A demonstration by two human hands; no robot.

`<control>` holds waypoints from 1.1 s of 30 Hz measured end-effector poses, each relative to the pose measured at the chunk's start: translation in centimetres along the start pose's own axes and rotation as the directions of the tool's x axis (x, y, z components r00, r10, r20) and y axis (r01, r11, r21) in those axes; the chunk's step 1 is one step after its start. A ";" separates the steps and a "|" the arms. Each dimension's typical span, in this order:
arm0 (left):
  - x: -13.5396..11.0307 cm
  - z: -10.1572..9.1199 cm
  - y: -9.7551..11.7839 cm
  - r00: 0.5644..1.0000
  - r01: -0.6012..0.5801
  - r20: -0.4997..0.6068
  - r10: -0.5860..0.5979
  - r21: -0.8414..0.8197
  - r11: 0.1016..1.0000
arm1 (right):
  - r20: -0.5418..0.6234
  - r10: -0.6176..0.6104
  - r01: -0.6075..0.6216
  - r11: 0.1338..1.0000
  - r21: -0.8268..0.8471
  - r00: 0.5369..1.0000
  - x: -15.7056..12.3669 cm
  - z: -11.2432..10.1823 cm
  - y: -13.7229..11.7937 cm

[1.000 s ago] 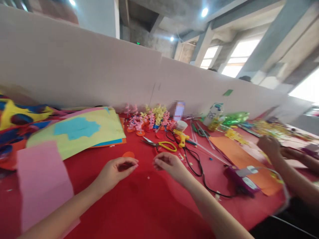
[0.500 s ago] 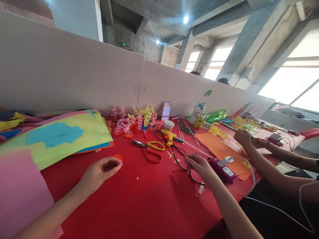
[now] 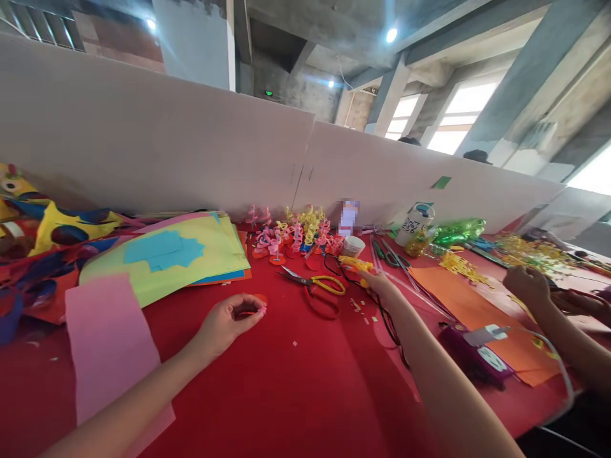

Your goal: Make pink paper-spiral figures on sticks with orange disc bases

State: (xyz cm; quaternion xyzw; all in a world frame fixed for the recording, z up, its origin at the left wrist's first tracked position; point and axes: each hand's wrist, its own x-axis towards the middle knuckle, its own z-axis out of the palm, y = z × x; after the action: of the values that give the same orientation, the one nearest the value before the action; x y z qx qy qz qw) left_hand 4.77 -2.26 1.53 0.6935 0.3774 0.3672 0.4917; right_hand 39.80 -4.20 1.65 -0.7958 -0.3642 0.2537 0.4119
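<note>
My left hand (image 3: 235,318) is closed in a pinch over the red tabletop, with a tiny pink piece (image 3: 263,310) showing at the fingertips. Just behind those fingers shows the edge of a red-orange paper disc (image 3: 260,298); whether it is held or lies on the table, I cannot tell. My right hand (image 3: 382,286) has its fingers around the yellow glue gun (image 3: 356,263), whose black cord trails under the forearm. Between the hands lie scissors (image 3: 317,285) with yellow and red handles, blades partly spread.
Pink and yellow curled paper ornaments (image 3: 305,232) stand at the back beside a paper cup (image 3: 354,245). Coloured sheets (image 3: 162,280) are stacked left. Orange paper (image 3: 443,292) and a purple box-like item (image 3: 477,356) lie right. Another person's hands (image 3: 529,286) work at far right.
My right hand has moved forward from above the black cord to the glue gun and taken hold of it. The left hand keeps its pinch. The view has turned left.
</note>
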 end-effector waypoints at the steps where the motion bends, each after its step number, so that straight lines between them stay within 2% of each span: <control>1: 0.0 0.0 0.1 1.000 0.004 0.002 -0.004 -0.014 1.000 | 0.022 0.003 -0.004 0.998 0.064 1.000 -0.5 -0.2 0.2; 4: 0.1 0.1 0.2 1.000 0.004 0.003 -0.003 -0.085 0.996 | 0.098 -0.049 0.028 0.977 0.210 0.994 -3.0 -0.6 0.2; 7: 0.2 0.1 0.0 1.000 0.007 -0.006 -0.008 -0.118 0.993 | 0.198 -0.235 0.140 0.905 0.403 0.951 -6.5 -0.2 -0.9; 9: 0.1 0.1 -0.1 1.000 0.006 -0.012 -0.007 -0.104 0.995 | 0.282 -0.312 0.202 0.911 0.360 0.907 -9.0 0.5 -2.0; 11: 0.0 0.1 -0.3 1.000 -0.004 -0.023 0.002 -0.085 0.996 | 0.392 -0.311 0.209 0.937 0.281 0.866 -11.3 1.4 -3.1; 15: -0.2 0.2 -0.3 0.998 -0.035 -0.058 0.034 -0.030 0.999 | 0.493 -0.308 0.279 0.951 0.134 0.813 -14.2 3.5 -4.5; 18: -0.3 0.2 -0.2 0.995 -0.064 -0.072 0.065 0.017 0.998 | 0.526 -0.338 0.357 0.932 0.068 0.780 -15.0 4.5 -4.7; 22: -0.4 0.2 -0.2 0.993 -0.094 -0.065 0.097 0.048 0.994 | 0.482 -0.367 0.433 0.901 -0.028 0.795 -15.4 4.9 -4.7; 25: -0.4 0.2 -0.2 0.993 -0.092 -0.066 0.094 0.040 0.995 | 0.472 -0.393 0.478 0.876 -0.069 0.789 -15.5 5.0 -4.7; 33: -0.5 0.2 -0.2 0.998 -0.063 -0.028 0.064 0.035 0.997 | 0.459 -0.460 0.540 0.840 -0.054 0.760 -15.2 5.3 -4.9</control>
State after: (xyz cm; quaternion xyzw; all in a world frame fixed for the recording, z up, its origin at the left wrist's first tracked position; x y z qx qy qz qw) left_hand 4.67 -2.67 1.21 0.7081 0.3686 0.3864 0.4620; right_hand 25.02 -11.73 4.49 -0.6276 -0.6669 0.2678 0.2994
